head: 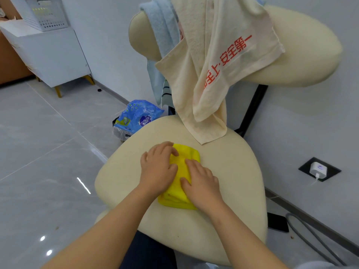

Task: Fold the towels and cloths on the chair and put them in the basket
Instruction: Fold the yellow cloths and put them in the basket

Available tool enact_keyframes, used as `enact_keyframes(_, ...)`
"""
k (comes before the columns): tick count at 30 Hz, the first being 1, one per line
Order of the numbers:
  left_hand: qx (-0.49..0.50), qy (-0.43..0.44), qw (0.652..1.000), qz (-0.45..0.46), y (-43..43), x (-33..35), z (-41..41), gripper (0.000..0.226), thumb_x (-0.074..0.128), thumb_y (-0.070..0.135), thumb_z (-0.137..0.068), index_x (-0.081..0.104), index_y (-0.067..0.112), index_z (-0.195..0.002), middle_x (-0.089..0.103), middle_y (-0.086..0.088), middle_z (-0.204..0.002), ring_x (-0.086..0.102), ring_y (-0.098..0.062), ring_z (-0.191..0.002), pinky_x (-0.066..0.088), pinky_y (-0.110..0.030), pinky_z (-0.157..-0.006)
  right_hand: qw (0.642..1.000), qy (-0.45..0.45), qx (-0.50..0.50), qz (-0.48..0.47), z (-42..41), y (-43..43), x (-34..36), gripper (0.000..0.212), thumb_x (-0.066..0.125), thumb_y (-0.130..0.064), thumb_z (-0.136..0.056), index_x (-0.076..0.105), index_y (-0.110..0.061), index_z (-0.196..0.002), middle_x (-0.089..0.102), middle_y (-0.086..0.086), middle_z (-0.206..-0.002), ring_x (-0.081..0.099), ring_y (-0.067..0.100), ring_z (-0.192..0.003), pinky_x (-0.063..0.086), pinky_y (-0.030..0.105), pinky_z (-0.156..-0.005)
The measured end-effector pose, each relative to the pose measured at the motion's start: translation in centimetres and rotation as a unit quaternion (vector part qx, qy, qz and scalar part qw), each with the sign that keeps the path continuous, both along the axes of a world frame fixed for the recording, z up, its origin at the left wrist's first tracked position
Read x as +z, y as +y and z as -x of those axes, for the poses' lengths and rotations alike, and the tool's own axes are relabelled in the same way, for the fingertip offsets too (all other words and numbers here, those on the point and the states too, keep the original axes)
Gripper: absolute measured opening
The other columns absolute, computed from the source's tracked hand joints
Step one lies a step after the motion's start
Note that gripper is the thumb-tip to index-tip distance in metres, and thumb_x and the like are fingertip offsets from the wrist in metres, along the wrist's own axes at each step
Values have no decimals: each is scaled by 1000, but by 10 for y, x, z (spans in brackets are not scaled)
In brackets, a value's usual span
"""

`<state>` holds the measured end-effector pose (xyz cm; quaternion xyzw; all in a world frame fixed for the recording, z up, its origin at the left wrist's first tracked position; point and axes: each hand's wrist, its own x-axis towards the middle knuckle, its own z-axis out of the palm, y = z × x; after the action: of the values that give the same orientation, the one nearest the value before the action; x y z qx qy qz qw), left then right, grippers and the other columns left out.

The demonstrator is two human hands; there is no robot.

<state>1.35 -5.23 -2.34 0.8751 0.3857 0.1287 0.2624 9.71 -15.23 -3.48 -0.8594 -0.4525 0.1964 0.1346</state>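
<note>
— What's nearest?
— Two bare forearms reaching in. The left hand (158, 167) and right hand (202, 184) lie side by side on a folded yellow cloth (174, 197) in the middle of the chair seat (233, 181).
— And the grip?
— Apart on both: fingers flat, pressing down, curled round nothing.
— The rest?
— A cream towel (213, 65) with red print and a light blue towel (163, 30) hang over the chair back (310, 45). The white basket (46, 16) stands well apart on a cabinet (54, 55).
</note>
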Motion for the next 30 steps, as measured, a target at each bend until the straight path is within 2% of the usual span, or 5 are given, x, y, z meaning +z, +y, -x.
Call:
enact_keyframes(9,-17,160,987,-10,-8,-37,7,68,3,50,-82,10,37,-149,2,20,-157,0,-10,-146,-2,-44,-116,996,0,-90,-15,12,-11,-22,103,-4,-70,-61,4,-21,-151,6,-6,-159,7,9,-145,13,27,-112)
enact_keyframes(13,20,181,983,-7,-14,-36,8,53,14,48,-99,5,34,-150,3,4,-159,-3,-17,-147,-3,-43,-117,992,12,-125,-33,15,-12,-21,76,35,-59,-91,9,-16,-149,22,1,-155,14,14,-144,14,28,-112)
enact_keyframes(24,9,125,992,9,-49,-26,48,55,20,57,-91,19,44,-145,33,15,-149,23,-15,-137,16,-32,-110,880,360,-248,-185,34,-49,-5,85,73,-22,-79,21,-22,-146,60,5,-124,56,20,-111,44,39,-99)
enact_keyframes(28,80,39,993,75,-67,-22,60,49,48,47,-92,34,45,-138,55,5,-127,36,-18,-125,27,-33,-101,905,317,-255,-128,49,-60,2,36,70,-21,-75,51,-21,-106,63,5,-109,60,26,-100,49,44,-90)
enact_keyframes(30,77,-10,988,131,-72,-21,63,48,57,42,-89,41,41,-134,59,3,-120,45,-19,-118,37,-34,-99,862,400,-276,-145,53,-64,10,16,65,-11,-78,55,-18,-87,64,9,-96,61,25,-87,53,39,-78)
